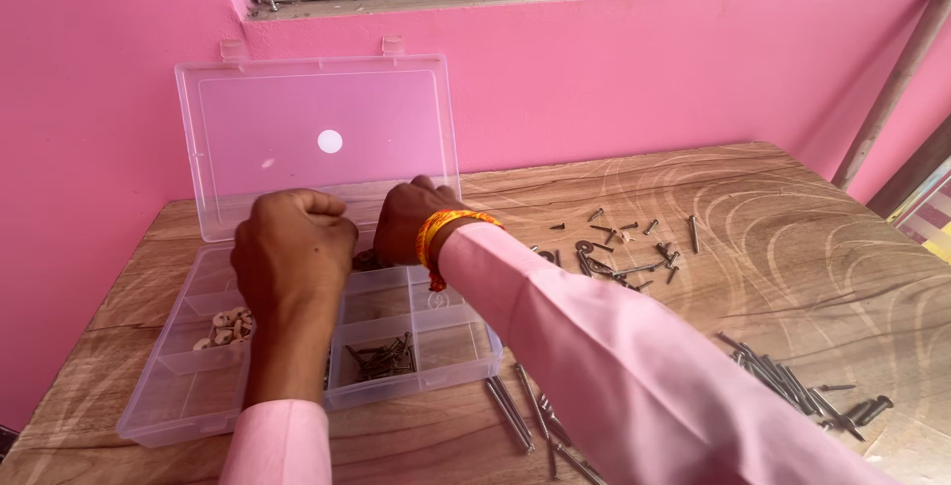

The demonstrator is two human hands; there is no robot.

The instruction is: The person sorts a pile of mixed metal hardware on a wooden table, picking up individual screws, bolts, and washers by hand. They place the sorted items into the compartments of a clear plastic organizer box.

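Pink walls and a window sill fill the top of the frame, and below them a wood-grain tabletop (773, 247) spreads across the rest. At left centre sits a clear plastic organiser box (188, 401) with its lid (317, 138) standing open against the wall. Both hands are over the back compartments of the box: the left hand (292, 252) is curled into a loose fist, knuckles up, and the right hand (406, 222), with an orange thread band (441, 232) at the wrist, is bent down into a compartment beside it. Whether either hand grips anything cannot be told, since the fingertips are hidden. One left compartment holds small pale washers (230, 326); a front compartment holds dark screws (384, 358). Just in front of the box, lower centre, lie long nails (510, 411). Loose screws and small hardware (619, 252) are scattered right of centre, and a heap of dark nails (792, 386) lies at lower right.
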